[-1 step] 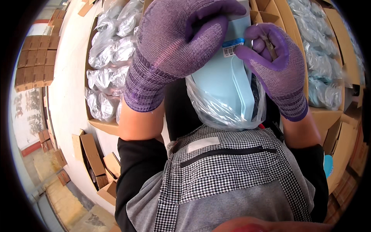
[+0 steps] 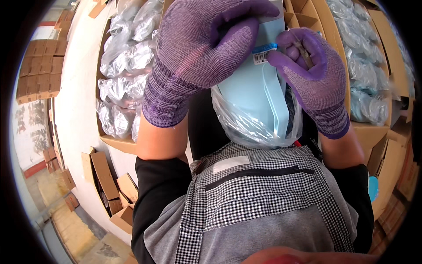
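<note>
A light blue plastic vessel (image 2: 246,94) with a long raised strip like a handle lies in a clear plastic bag (image 2: 235,130) against my lap. It carries a blue and white barcode label (image 2: 262,54). My left hand (image 2: 206,42), in a purple knit glove, curls round the vessel's upper end; its fingertips are partly hidden. My right hand (image 2: 312,72), gloved alike, is closed beside the label, its thumb tip at the label's edge. Across its curled fingers lies a slim grey-brown piece (image 2: 304,55), whose kind I cannot make out.
On the left stands a carton (image 2: 116,143) of bagged items (image 2: 125,81). Another carton (image 2: 369,132) with bagged items (image 2: 365,66) is on the right. A divided cardboard box (image 2: 307,21) sits ahead, beyond my right hand. Folded cardboard pieces (image 2: 105,176) lie at lower left.
My right hand has shifted very slightly, with a small turn of its fingers. My left hand and the blue vessel stay in place.
</note>
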